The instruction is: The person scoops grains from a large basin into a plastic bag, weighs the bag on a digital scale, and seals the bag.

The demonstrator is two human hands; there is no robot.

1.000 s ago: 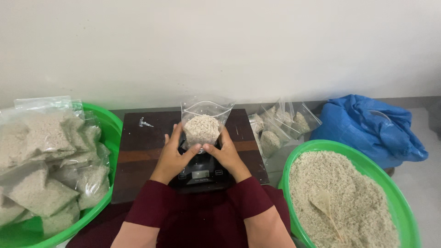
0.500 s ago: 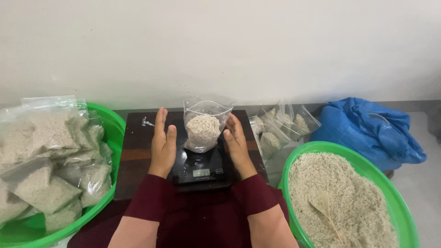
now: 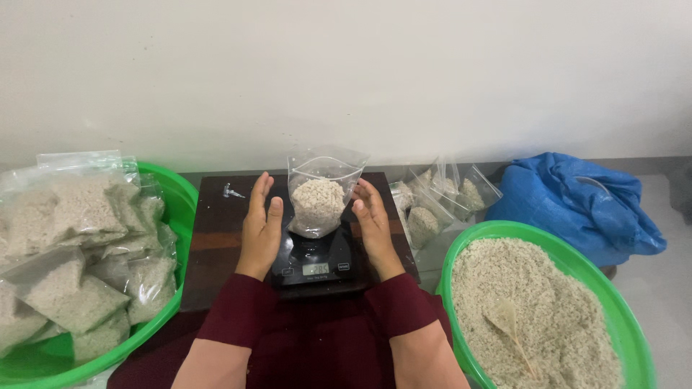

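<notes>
Okay, my left hand (image 3: 261,227) and right hand (image 3: 373,229) sit open-palmed, holding nothing, flanking the clear bag of grain (image 3: 318,194) standing mid-frame on the black scale (image 3: 314,263). Green basin of filled bags (image 3: 86,245) lower left, green basin of loose grain (image 3: 537,317) lower right, blue sack (image 3: 577,202) right.

Clear plastic bag (image 3: 319,194), mouth open, half full of pale grainy crumbs, standing upright on small black digital scale (image 3: 315,261), centre of dark wooden board.
</notes>
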